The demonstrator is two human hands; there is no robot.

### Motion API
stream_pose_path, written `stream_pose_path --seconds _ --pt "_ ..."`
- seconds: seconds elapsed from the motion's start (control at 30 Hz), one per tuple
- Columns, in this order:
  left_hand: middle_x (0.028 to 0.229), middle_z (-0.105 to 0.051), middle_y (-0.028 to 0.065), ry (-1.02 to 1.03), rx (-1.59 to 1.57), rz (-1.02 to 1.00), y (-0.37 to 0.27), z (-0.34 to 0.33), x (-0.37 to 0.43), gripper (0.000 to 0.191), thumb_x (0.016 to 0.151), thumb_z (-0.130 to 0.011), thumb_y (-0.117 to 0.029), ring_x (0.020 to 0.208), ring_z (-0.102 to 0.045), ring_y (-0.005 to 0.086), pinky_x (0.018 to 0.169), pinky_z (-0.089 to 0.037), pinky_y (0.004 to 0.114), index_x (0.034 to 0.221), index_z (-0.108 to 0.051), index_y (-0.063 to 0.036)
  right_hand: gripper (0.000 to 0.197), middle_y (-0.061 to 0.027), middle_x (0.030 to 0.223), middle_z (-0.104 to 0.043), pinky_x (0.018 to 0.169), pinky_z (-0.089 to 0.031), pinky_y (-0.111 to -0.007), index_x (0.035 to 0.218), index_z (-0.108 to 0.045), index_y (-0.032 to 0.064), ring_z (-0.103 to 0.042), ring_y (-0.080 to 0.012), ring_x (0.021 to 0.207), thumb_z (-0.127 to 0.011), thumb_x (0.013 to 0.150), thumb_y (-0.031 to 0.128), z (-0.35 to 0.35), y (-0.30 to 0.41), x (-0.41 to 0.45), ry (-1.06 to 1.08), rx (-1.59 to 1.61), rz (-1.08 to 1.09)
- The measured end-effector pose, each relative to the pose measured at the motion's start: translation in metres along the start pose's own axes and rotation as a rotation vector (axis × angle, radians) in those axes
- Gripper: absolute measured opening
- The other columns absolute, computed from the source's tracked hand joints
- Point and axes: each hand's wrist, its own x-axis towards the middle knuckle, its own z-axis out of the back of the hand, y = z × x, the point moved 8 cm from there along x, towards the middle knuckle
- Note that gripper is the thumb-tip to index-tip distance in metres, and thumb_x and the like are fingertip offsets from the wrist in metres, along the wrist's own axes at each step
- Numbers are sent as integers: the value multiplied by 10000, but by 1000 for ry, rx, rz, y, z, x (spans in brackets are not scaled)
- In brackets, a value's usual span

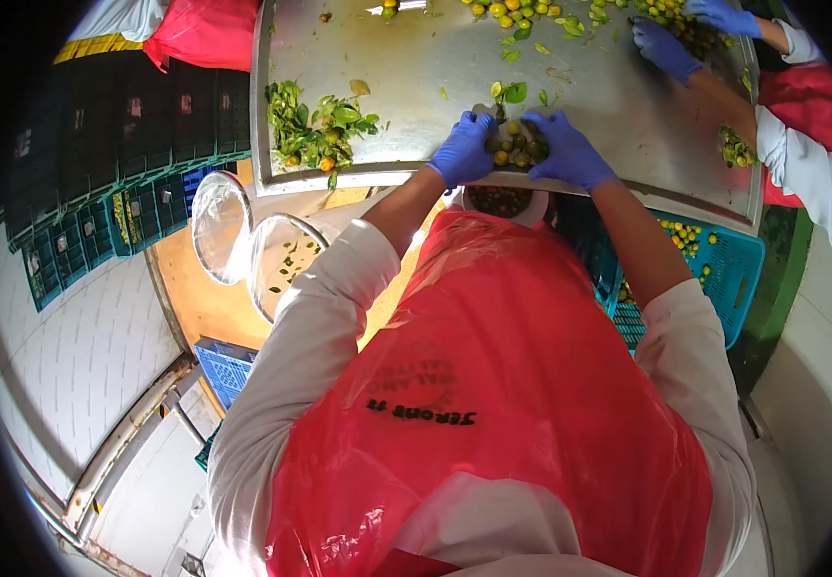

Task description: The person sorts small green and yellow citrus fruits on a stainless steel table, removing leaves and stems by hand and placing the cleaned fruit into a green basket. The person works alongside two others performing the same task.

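Note:
My left hand (466,149), in a blue glove, cups the left side of a pile of small dark citrus fruits (518,146) at the near edge of a metal table (416,101). From the other side my right hand (570,151), gloved alike, curls around the same pile. The fruits are brownish green, with a few orange ones among them. Just below the table edge, in front of my red apron (502,324), a white bucket (535,209) holds more dark fruits. A green leaf sprig (510,94) lies just beyond my fingers.
Leaves with a few fruits (318,130) lie at the table's left. Yellow-green fruits (510,11) lie at the far side. A co-worker's gloved hands (665,50) handle fruits at the right. A teal crate (737,281) and two lined round containers (286,263) flank me; stacked crates (127,130) stand left.

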Motion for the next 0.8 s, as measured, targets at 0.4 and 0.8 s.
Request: stream_pose_path --seconds 0.4,0.8 --pt "1221 -468 259 -9 -40 -76 -27 -1 -2 936 599 -900 -187 1099 -535 403 992 -479 429 1371 -388 -56 886 -194 1204 -509 922 -506 -476 1332 -436 188 -562 -444 1107 -882 570 118 -14 3 3 -41 47 58" --pt "1124 -575 183 70 -38 -100 -43 -5 10 612 679 -857 -153 1048 -590 342 936 -496 416 1184 -522 -70 780 -220 1181 -603 922 -499 -462 1216 -537 76 -588 -425 1092 -892 528 171 -18 -7 11 -118 41 88"
